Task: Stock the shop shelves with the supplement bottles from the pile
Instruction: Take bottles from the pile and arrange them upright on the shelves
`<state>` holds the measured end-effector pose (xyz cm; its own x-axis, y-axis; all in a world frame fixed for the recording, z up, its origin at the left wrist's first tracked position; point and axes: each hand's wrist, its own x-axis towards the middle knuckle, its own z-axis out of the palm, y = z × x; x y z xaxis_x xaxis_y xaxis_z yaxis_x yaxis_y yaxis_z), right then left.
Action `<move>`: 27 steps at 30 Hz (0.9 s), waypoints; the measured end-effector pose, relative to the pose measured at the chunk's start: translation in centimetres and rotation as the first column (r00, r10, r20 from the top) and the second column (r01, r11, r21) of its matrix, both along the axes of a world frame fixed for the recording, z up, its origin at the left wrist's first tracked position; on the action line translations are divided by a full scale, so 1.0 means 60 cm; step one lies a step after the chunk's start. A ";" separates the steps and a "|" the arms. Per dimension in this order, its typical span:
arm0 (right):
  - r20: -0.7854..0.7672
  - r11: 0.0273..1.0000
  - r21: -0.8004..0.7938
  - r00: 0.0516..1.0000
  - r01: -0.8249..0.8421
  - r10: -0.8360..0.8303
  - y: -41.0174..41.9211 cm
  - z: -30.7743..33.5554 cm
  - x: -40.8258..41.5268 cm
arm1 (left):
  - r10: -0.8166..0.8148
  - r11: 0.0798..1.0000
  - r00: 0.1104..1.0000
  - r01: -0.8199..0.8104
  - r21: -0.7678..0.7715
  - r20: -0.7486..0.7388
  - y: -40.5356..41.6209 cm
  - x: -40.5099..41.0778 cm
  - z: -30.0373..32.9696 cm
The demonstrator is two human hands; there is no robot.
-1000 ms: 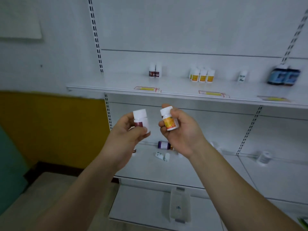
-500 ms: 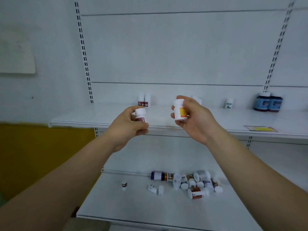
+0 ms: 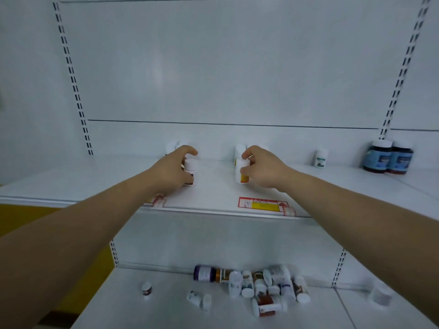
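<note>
My left hand (image 3: 172,169) grips a small white bottle with a dark red label (image 3: 190,171), standing on the upper shelf (image 3: 213,195). My right hand (image 3: 263,168) grips a white bottle with a yellow-orange label (image 3: 241,173), also down on that shelf. Behind each hand, partly hidden white bottles stand at the shelf's back, left (image 3: 174,146) and right (image 3: 240,149). The pile of supplement bottles (image 3: 259,287) lies on the lower shelf (image 3: 166,312).
A small green-labelled bottle (image 3: 320,158) and two dark blue-labelled jars (image 3: 388,156) stand at the upper shelf's right. Price tags (image 3: 263,205) lie along its front edge. Loose bottles (image 3: 146,288) sit left of the pile. A yellow wall is at lower left.
Both hands moved forward and down from mid-air, bringing their bottles onto the upper shelf. The view has come closer to the shelf.
</note>
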<state>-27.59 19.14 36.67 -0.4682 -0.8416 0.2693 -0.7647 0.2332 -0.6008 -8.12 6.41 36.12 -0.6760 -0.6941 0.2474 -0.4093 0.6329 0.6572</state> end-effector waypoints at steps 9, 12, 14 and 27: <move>-0.215 0.986 0.042 0.965 0.160 -0.148 -0.044 -0.010 -0.029 | 0.056 0.994 0.996 -0.049 -0.097 0.065 -0.074 0.006 -0.004; -0.250 0.976 0.083 0.953 0.199 -0.173 -0.047 -0.008 -0.023 | 0.077 0.993 0.993 -0.069 -0.092 0.085 -0.099 0.023 -0.002; -0.317 0.974 0.048 0.928 0.220 -0.194 -0.045 0.000 -0.012 | 0.096 0.992 0.991 -0.088 -0.091 0.090 -0.118 0.037 -0.002; -0.286 0.845 0.532 0.951 0.052 0.122 -0.155 -0.028 0.126 | 0.073 0.987 0.993 -0.060 -0.146 0.090 -0.196 0.019 -0.008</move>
<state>-20.04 9.84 35.02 -0.4062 -0.9083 -0.0998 -0.8987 0.4169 -0.1362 -6.96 -5.33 35.67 -0.6546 -0.7005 0.2841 -0.5101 0.6867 0.5179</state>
